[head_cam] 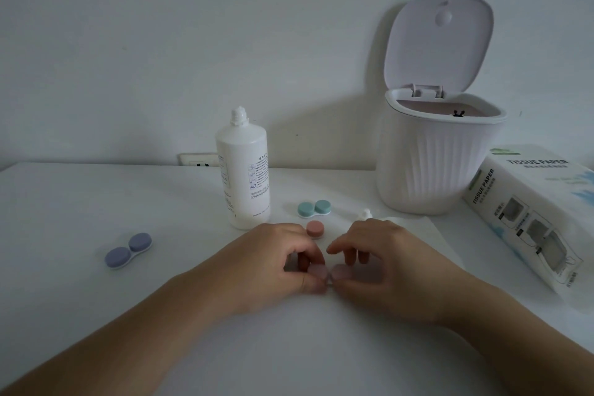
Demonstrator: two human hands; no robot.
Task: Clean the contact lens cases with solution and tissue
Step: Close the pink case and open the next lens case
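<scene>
Both hands (324, 264) pinch something small and hard to make out in front of the solution bottle (243, 170); purple case (128, 250) and green case (314, 209) near it look untouched.

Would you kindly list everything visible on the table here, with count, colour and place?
solution bottle: one, white, uncapped, table centre.
bottle cap: one, white, behind the right hand.
purple lens case: one, closed, table left.
teal lens case: one, closed, right of the bottle.
pink cap: one, loose, between the hands' far side.
pale case: one, pinkish, pinched between both hands.
tissue sheet: one, white, under the right hand.
bin: one, white, lid open, back right.
tissue pack: one, white, far right.
wall socket: one, white, behind the table.
left hand: pinching the case.
right hand: pinching the case.
</scene>
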